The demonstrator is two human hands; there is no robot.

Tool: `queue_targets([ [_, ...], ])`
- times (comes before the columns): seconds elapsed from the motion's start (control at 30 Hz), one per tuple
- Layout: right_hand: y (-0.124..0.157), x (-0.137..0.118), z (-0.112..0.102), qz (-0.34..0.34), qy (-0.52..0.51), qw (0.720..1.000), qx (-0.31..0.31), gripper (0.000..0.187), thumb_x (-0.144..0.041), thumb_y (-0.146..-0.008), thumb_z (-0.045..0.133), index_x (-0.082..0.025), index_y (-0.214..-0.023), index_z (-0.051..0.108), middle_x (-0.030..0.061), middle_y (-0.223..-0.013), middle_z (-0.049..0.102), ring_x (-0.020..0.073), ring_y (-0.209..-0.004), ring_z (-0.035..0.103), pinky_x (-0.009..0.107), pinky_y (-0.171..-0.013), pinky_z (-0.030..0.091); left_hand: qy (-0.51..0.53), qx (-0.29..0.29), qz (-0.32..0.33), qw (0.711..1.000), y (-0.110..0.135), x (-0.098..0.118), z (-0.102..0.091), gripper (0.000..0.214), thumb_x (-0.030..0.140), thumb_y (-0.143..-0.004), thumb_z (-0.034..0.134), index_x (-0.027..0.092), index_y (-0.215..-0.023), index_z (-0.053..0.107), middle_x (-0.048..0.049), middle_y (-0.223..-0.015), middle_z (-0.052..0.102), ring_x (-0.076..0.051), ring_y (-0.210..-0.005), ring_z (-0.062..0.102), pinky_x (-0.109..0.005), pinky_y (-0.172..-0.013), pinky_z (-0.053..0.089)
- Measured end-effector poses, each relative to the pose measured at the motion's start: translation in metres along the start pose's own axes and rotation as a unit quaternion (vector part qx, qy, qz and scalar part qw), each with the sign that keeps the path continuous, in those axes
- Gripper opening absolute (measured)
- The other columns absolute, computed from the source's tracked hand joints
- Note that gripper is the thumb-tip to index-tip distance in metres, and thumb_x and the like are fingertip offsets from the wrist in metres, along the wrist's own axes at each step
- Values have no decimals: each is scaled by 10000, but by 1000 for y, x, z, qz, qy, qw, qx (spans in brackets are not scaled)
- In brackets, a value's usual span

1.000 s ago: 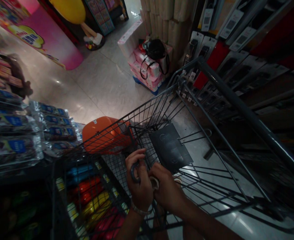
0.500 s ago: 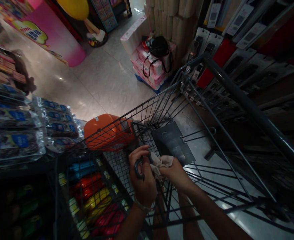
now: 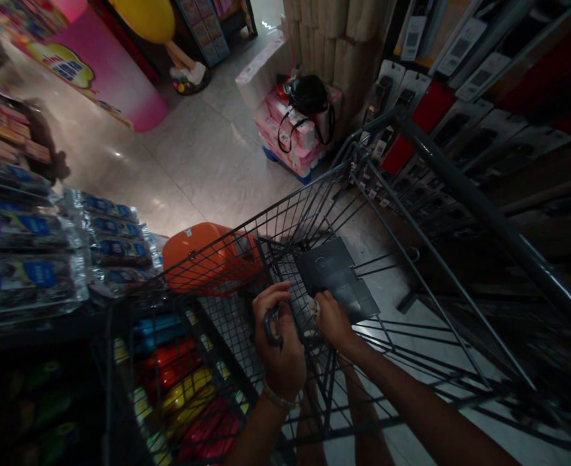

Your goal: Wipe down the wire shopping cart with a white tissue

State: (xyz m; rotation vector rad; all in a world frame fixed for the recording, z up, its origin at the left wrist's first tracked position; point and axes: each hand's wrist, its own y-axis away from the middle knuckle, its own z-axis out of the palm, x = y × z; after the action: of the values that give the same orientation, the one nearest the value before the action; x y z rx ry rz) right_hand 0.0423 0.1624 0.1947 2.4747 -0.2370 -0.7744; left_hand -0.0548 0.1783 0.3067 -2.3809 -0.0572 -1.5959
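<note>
Grey wire makes up the shopping cart point(image 3: 314, 213) that both hands work inside. The left hand point(image 3: 279, 353) is closed tight around a dark curved handle point(image 3: 269, 328) at the near end of the basket. The right hand point(image 3: 333, 318) is bunched around a pale cloth point(image 3: 311, 310). Only a small crumpled bit of the cloth shows, between the two hands, and it is pressed to the wire just below a dark plastic flap point(image 3: 336, 275).

The wiping looks to be partway through. The cloth sits at the near end by the flap, while the long side bars and the far end are well apart from either hand. In this dim light wiped and unwiped wire look alike, so how much is done cannot be told.

The floor point(image 3: 202, 155) is pale glossy tile in a shop aisle. Shelves of wrapped packets point(image 3: 105, 239) stand on the left, and an orange plastic tub point(image 3: 201, 255) shows through the cart's left side. Farther off, a black bag point(image 3: 309, 96) rests on stacked pink packs point(image 3: 290, 139), with a pink display stand point(image 3: 101, 77) across the aisle and racks of hanging goods point(image 3: 441, 84) on the right
</note>
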Motion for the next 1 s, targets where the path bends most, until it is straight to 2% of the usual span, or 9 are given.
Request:
queue_targets([
  [0.13,2,-5,-1,-23,105,994,-4,239,-41,-849,445,-165,-1000,584,111,-1069,594,194,-871,642,269,-680,447,-4,5,20,1000,-1,-2,2,111,207,-884,472,252,-914,568,-21,-1024,622,-177,-994,577,-371,-900,455],
  [0.27,6,-7,-4,-5,99,994,39,244,-45,-862,422,-153,-986,602,132,-1038,609,208,-875,638,278,-677,442,2,5,22,1000,-1,-1,4,116,194,-886,462,247,-920,560,-17,-1033,617,-169,-1013,568,-366,-916,443],
  [0.33,7,-5,-3,11,53,996,66,236,-49,-854,429,-152,-964,611,128,-1020,610,195,-836,627,277,-677,433,4,2,18,1000,-1,-1,4,121,192,-890,454,248,-915,559,-16,-1040,616,-164,-1020,563,-360,-915,440],
  [0.47,8,4,3,-9,-139,988,70,201,-27,-759,486,-160,-785,635,52,-829,606,158,-788,586,244,-698,423,13,5,23,1000,-1,-2,5,130,175,-879,453,243,-910,560,-14,-1017,618,-166,-999,568,-360,-901,443],
  [0.53,11,7,5,-36,-219,973,64,212,-17,-719,482,-166,-712,632,20,-758,586,148,-790,573,232,-711,428,19,7,23,1000,-1,-2,5,130,171,-873,455,239,-902,561,-13,-1005,616,-169,-989,572,-359,-890,449],
  [0.67,25,3,3,-68,-357,928,78,208,-40,-697,466,-174,-685,625,7,-767,562,143,-769,558,243,-702,437,22,6,24,999,-1,-3,5,128,163,-875,453,237,-894,556,-18,-999,610,-162,-984,567,-351,-891,449],
  [0.83,50,-21,-15,-90,-438,890,89,198,-58,-670,454,-178,-677,612,14,-803,546,136,-765,548,236,-684,429,21,1,25,999,-1,-2,6,165,132,-878,416,235,-907,542,-39,-996,605,-165,-987,568,-353,-888,451],
  [1.0,71,-38,-37,-103,-455,883,57,206,-68,-640,500,-173,-743,643,29,-888,547,141,-808,555,217,-654,437,-22,8,38,999,-2,0,3,165,152,-876,422,254,-937,536,-52,-1038,597,-194,-1028,550,-391,-914,441],
])
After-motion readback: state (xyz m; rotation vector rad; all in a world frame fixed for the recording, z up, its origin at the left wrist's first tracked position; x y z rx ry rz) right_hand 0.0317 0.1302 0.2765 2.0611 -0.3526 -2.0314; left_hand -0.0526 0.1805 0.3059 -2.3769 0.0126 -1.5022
